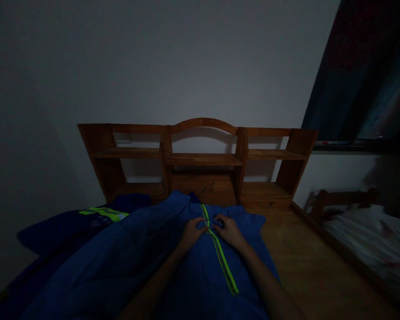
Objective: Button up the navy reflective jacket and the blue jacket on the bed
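A blue work jacket lies spread out in front of me, with a yellow-green reflective strip running down it at a slant. My left hand pinches the cloth at the left edge of the strip, near its upper end. From the other side, my right hand has its bent fingers closed on the cloth right beside the strip. The fingertips of both hands nearly meet there. Whether a button or other small fastener is between them is too dark to make out.
A darker blue garment with a yellow-green band lies at the left. Behind stands a wooden headboard shelf against the wall. Bare wooden boards show at the right, bordered by a raised rail. Beyond are whitish plastic-like sheeting and a dark curtained window.
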Tool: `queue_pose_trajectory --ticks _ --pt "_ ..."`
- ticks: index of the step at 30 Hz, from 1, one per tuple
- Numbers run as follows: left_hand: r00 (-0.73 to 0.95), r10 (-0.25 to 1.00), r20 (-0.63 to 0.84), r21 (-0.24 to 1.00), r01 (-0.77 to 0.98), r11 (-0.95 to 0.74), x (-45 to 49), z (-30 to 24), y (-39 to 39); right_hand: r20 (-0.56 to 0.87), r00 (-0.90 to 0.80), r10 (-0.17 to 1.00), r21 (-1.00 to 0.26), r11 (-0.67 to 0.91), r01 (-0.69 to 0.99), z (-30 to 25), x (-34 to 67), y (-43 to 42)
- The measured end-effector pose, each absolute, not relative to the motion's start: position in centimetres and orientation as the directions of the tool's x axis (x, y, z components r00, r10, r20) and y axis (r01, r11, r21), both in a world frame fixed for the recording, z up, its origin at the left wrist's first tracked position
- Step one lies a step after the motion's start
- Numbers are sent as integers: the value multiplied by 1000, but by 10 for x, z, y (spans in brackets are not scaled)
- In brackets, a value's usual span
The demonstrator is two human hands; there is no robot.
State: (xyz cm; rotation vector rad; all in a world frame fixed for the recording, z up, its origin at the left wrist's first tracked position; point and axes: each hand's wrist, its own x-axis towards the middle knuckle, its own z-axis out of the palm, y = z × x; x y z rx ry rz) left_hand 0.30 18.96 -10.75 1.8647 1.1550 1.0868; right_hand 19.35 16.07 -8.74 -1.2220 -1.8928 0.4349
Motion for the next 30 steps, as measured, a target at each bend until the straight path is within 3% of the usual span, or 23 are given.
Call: queue_pose_trajectory --ticks 5,13,18,30 --pt "250 934 253 907 274 -319 0 -102 187 371 -145 917 -798 395 454 -79 191 159" --pt "464 879 108 980 101 -174 -9 -79 176 181 -338 923 -963 237 130 -72 197 158" --pt "487 872 53 983 129 -131 -9 -80 177 76 -389 918 -987 125 102 -69 200 153" --pt "498 864 67 978 140 -157 -9 -83 178 52 -363 930 -998 65 24 -70 201 153"
